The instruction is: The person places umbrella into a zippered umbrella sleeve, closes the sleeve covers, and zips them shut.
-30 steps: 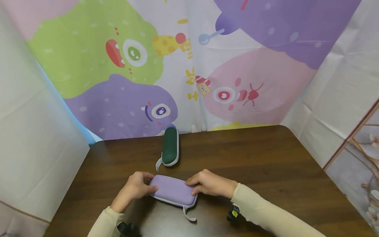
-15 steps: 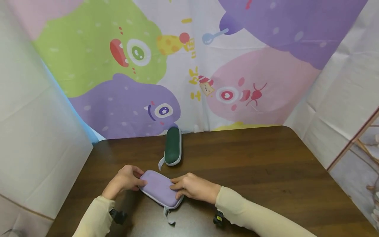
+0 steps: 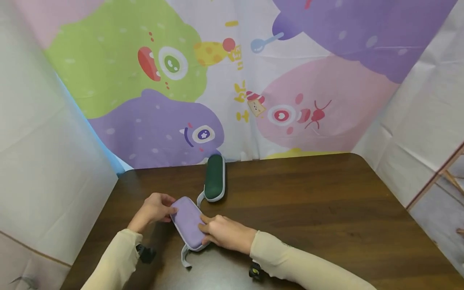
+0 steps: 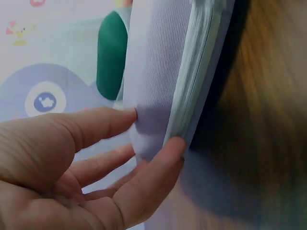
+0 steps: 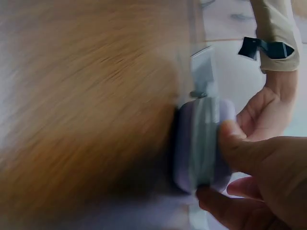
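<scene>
A lilac zippered hard case [image 3: 185, 222] lies slanted on the table, with a pale zipper round its edge and a grey strap [image 3: 184, 257] at its near end. My left hand [image 3: 154, 209] pinches its far left end; the left wrist view shows the thumb on the lilac face and a fingertip at the zipper [image 4: 192, 72]. On the near right end, my right hand [image 3: 225, 231] grips with thumb and fingers; in the right wrist view they sit at the zippered side [image 5: 204, 143]. Beyond it lies a dark green zippered case [image 3: 215, 177], touched by neither hand.
The brown wooden table [image 3: 308, 197] ends at the back against a cartoon-printed cloth [image 3: 239, 137]. White cloth panels [image 3: 47, 153] stand at the left and right sides. A grey strap [image 3: 201, 198] from the green case reaches close to the lilac case.
Both hands have shifted the lilac case leftward and a little farther back, turning it from nearly crosswise to steeply slanted. Its strap has swung left. The green case stays on the table.
</scene>
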